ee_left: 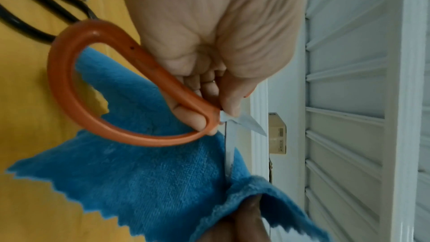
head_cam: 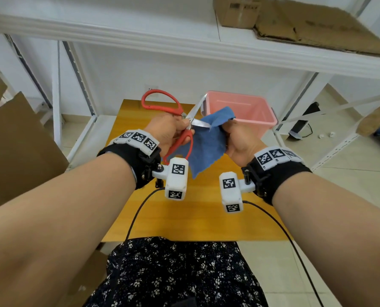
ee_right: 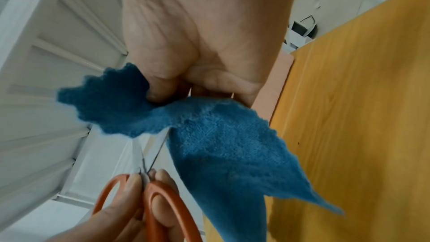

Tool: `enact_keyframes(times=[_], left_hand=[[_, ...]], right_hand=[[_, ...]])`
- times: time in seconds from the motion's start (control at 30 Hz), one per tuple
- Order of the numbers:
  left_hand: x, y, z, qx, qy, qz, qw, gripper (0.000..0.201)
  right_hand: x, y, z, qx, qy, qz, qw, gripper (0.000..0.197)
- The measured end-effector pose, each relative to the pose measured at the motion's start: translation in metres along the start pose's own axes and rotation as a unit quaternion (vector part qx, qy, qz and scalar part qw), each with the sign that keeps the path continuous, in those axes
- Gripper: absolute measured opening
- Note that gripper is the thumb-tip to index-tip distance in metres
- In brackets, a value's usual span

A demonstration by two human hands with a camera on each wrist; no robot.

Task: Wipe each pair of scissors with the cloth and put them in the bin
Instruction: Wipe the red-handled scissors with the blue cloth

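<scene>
We hold the red-handled scissors (head_cam: 180, 120) in our left hand (head_cam: 167, 131), fingers and thumb curled tight around the handles close to the pivot, with one handle loop rising away from us and the other dropping toward the wrist. The blades stand spread apart: one points up and away toward the bin, the other runs across to our right. Our right hand (head_cam: 237, 138) pinches the blue cloth (head_cam: 206, 142), thumb against curled fingers, and the fold of cloth closes over the far part of that sideways blade; the right wrist view shows the thin blade disappearing into the cloth beneath the thumb. The rest of the cloth hangs loose between our wrists, its zigzag edge dangling above the wooden table (head_cam: 198, 218) without touching it. Both hands hover over the table, close together, joined only by blade and cloth. Just beyond our right hand sits the pink bin (head_cam: 260, 107) on the table's far right corner. In the left wrist view, a black-handled pair of scissors (ee_left: 35, 16) lies on the table. Behind the table stands white shelving (head_cam: 184, 49) with flattened cardboard (head_cam: 306, 23) on top.
</scene>
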State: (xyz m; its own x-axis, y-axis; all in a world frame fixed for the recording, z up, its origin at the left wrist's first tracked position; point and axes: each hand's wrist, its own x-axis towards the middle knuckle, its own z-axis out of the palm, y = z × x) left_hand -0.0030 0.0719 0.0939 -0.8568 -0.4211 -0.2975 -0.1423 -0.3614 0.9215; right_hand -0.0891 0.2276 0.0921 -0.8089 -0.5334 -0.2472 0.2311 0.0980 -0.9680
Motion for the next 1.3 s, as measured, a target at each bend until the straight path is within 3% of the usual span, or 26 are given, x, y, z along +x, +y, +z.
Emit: enact_keyframes(times=[0.07, 0.13, 0.17, 0.3, 0.47, 0.57, 0.8, 0.87, 0.93, 1.03, 1.2, 1.3], left_hand=[[0.001, 0.0, 0.0, -0.028, -0.001, -0.01, 1.0, 0.013], [0.002, -0.001, 0.0, -0.044, -0.003, -0.012, 0.999, 0.01], [0.003, -0.001, 0.0, -0.05, -0.004, -0.012, 0.999, 0.007], [0.004, -0.005, -0.001, -0.053, -0.018, -0.012, 0.998, 0.008], [0.0, -0.005, 0.003, -0.013, -0.028, -0.004, 1.0, 0.014], [-0.002, -0.004, 0.003, 0.021, -0.022, -0.005, 1.0, 0.006], [-0.008, -0.003, 0.0, 0.084, 0.001, 0.002, 0.996, 0.02], [-0.011, 0.0, -0.001, 0.139, -0.016, 0.011, 0.99, 0.019], [-0.013, 0.003, 0.001, 0.192, -0.027, 0.016, 0.981, 0.016], [-0.017, 0.005, 0.005, 0.267, -0.031, 0.019, 0.963, 0.018], [-0.016, 0.006, 0.005, 0.247, -0.007, 0.004, 0.969, 0.024], [-0.018, 0.011, 0.006, 0.255, -0.002, 0.007, 0.967, 0.026]], right_hand=[[0.001, 0.0, 0.001, 0.033, 0.001, -0.002, 0.999, 0.029], [0.002, 0.001, 0.003, 0.053, 0.001, -0.004, 0.999, 0.053], [0.003, 0.002, 0.003, 0.063, -0.007, -0.005, 0.998, 0.053], [0.005, 0.003, 0.005, 0.045, -0.012, -0.009, 0.999, 0.018], [0.011, 0.01, 0.01, -0.065, 0.036, -0.064, 0.995, 0.032], [0.011, 0.009, 0.008, -0.12, 0.041, -0.069, 0.989, 0.025], [0.002, 0.002, 0.007, -0.136, -0.049, -0.045, 0.989, 0.016], [0.002, 0.0, 0.005, -0.191, -0.045, -0.065, 0.978, 0.018], [0.005, 0.002, 0.004, -0.273, -0.039, -0.101, 0.956, 0.031], [0.004, 0.006, 0.007, -0.306, -0.066, -0.135, 0.94, 0.036], [0.005, 0.007, 0.008, -0.373, -0.083, -0.158, 0.91, 0.032], [0.008, 0.009, 0.004, -0.366, -0.084, -0.16, 0.913, 0.041]])
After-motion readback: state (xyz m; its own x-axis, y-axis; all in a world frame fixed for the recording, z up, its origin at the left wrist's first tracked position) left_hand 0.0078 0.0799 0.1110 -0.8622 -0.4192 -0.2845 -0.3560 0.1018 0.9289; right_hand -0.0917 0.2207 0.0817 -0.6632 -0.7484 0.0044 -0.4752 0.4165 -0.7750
